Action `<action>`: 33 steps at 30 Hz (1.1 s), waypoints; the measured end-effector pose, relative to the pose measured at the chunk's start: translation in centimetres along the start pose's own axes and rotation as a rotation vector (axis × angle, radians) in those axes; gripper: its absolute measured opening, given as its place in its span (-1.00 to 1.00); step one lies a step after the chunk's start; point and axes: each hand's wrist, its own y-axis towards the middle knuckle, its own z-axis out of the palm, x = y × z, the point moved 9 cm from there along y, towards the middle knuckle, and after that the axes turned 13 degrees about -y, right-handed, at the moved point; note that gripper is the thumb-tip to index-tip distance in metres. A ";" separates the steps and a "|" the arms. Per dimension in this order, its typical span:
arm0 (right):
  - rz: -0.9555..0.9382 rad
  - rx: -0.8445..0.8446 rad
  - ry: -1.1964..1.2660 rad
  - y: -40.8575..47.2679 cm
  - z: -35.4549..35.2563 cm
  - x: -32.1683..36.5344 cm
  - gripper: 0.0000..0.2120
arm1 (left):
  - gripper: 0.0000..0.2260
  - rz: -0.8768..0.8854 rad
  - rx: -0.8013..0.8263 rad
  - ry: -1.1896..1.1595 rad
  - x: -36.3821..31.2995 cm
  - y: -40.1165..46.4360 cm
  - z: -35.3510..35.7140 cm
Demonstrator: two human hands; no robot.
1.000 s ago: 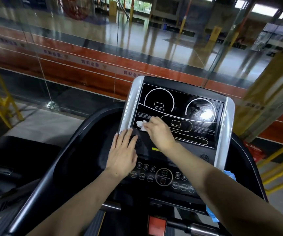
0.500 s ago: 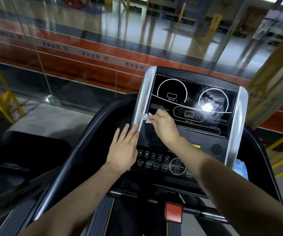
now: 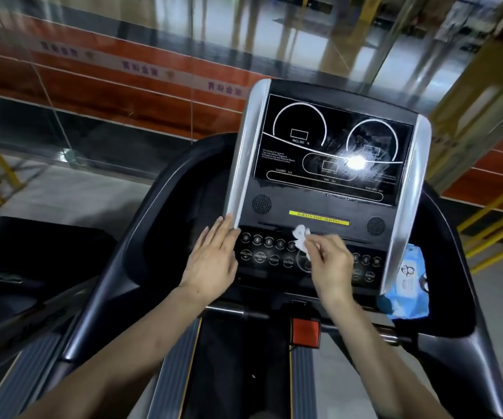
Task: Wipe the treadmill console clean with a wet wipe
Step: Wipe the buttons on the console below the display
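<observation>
The treadmill console (image 3: 329,146) stands in front of me, a black display panel with silver side strips and a row of round buttons (image 3: 262,252) along its lower edge. My right hand (image 3: 332,264) pinches a crumpled white wet wipe (image 3: 301,237) over the middle of the button row, just under the yellow warning strip. My left hand (image 3: 214,258) lies flat with straight fingers on the console's lower left corner, fingertips at the silver strip. Wet streaks and a bright glare show on the right dial of the display.
A blue pack of wet wipes (image 3: 407,285) sits in the tray to the right of the console. A red safety key block (image 3: 305,332) hangs below the console above the belt. Black handrails (image 3: 141,231) curve on both sides; a glass wall stands beyond.
My right hand has carried the wipe down from the left part of the display to the button row. My left hand stayed at the console's lower left corner. The camera tilted down.
</observation>
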 end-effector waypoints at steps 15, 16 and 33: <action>-0.104 0.069 -0.024 -2.7 4.0 2.1 -0.88 | -0.45 -0.081 -0.066 -0.077 -1.8 -2.3 2.9; -0.090 0.057 -0.021 -2.7 3.6 1.7 -0.87 | -0.45 -0.074 -0.059 -0.051 -2.0 -2.5 3.1; 0.320 -0.151 -0.131 -2.6 -7.5 -16.6 -0.89 | -0.40 0.178 0.110 0.021 -14.6 2.0 10.1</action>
